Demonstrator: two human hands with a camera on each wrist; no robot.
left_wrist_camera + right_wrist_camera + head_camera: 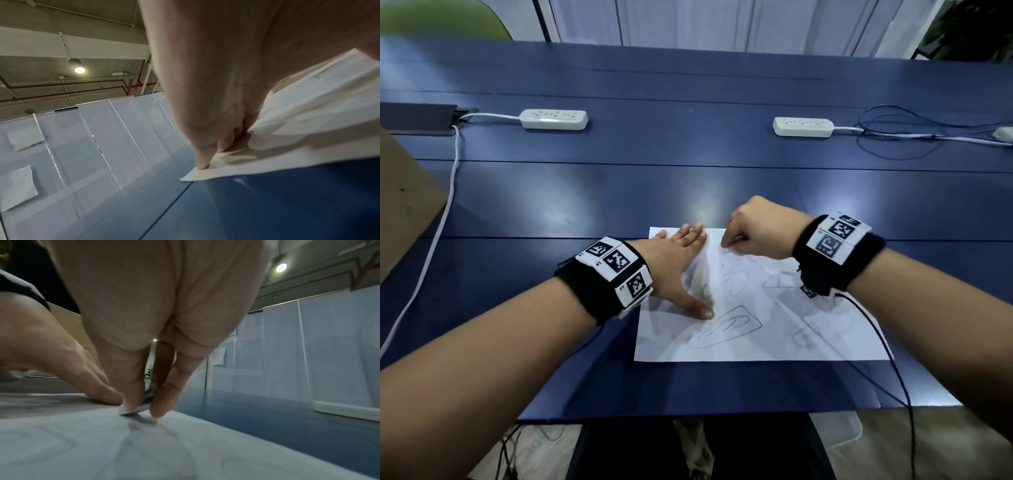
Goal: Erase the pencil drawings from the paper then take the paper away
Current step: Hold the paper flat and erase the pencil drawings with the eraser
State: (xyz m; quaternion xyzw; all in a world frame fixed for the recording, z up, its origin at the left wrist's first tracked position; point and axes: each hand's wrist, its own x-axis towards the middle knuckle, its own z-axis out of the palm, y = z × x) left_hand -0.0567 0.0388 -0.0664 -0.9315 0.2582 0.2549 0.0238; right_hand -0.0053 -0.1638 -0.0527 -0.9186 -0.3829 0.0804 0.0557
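Note:
A white sheet of paper (774,329) with faint pencil drawings lies on the blue table near its front edge. My left hand (678,260) lies flat on the sheet's left part, fingers straight, pressing it down; the left wrist view shows those fingers (203,162) on the paper (308,129) near its far left corner. My right hand (750,233) is curled at the sheet's far edge and pinches a small white eraser (133,408) between thumb and fingers, its tip touching the paper (102,443). In the head view the eraser is hidden under the hand.
Two white power strips (554,119) (803,126) lie across the far part of the blue table (619,192), with a white cable (448,192) running down the left and thin dark wires (900,133) at right. A brown cardboard box (404,198) stands at the left edge.

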